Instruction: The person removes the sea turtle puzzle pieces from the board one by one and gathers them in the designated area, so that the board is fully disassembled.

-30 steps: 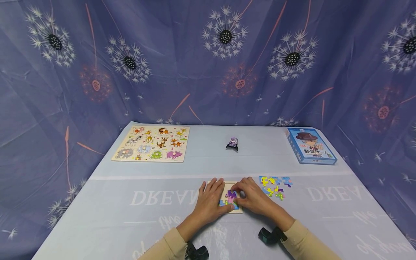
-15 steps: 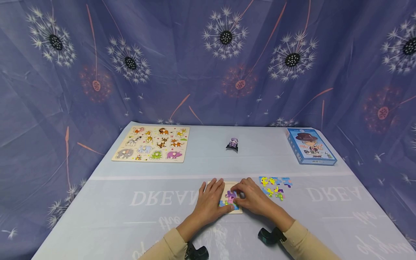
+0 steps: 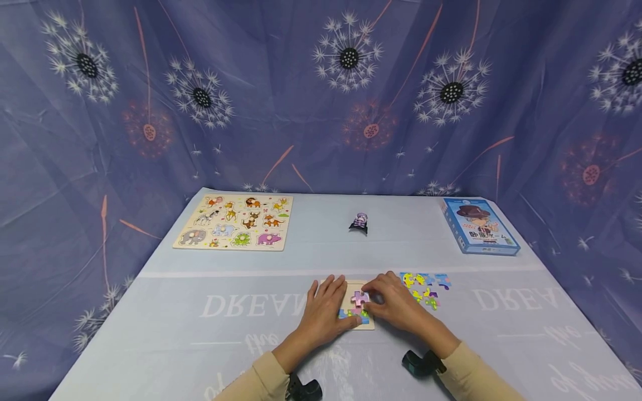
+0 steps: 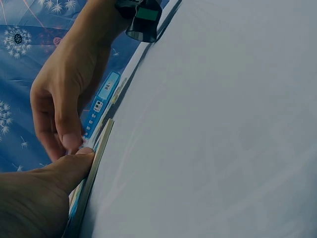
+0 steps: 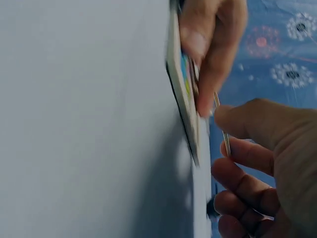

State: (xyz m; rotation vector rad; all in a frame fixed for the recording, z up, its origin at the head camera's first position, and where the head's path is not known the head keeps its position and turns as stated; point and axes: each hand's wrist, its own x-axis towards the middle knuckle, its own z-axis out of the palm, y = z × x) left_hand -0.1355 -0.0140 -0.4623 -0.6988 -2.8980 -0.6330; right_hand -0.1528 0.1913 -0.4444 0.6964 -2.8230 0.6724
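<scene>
A small wooden puzzle board [image 3: 368,324] lies on the table near the front edge, with a few coloured pieces set in it. My left hand [image 3: 325,312] rests flat on the board's left part, its thumb [image 4: 59,176] against the board's edge [image 4: 97,161]. My right hand [image 3: 397,305] pinches a pink-purple puzzle piece [image 3: 358,298] just over the board's middle. In the right wrist view the piece [image 5: 224,131] shows edge-on as a thin strip between thumb and fingers, a little off the board [image 5: 179,84].
Loose yellow, blue and purple pieces [image 3: 425,287] lie right of the board. An animal peg puzzle [image 3: 234,221] sits at the back left, a blue box [image 3: 478,225] at the back right, a small purple figure [image 3: 359,221] at the back centre. A flowered curtain hangs behind.
My right hand has shifted slightly to the right and raised the puzzle piece off the board a little. The left hand has stayed on the board.
</scene>
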